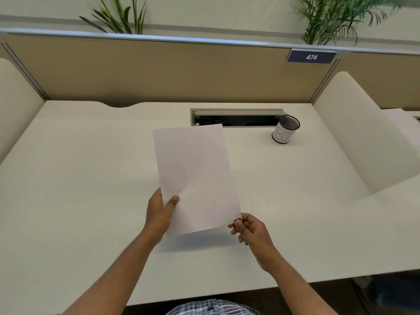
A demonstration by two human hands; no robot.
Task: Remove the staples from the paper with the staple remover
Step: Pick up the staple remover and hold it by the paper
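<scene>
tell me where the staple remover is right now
In the head view, the staple remover is pinched in the right hand, low and right of centre, its tip at the near right corner of the paper.

paper thin, matt white, smooth. table matt off-white laminate, smooth. pen cup black metal mesh with a paper label wrap. partition tan woven cloth, brushed metal rail on top. checked cloth at bottom edge.
</scene>
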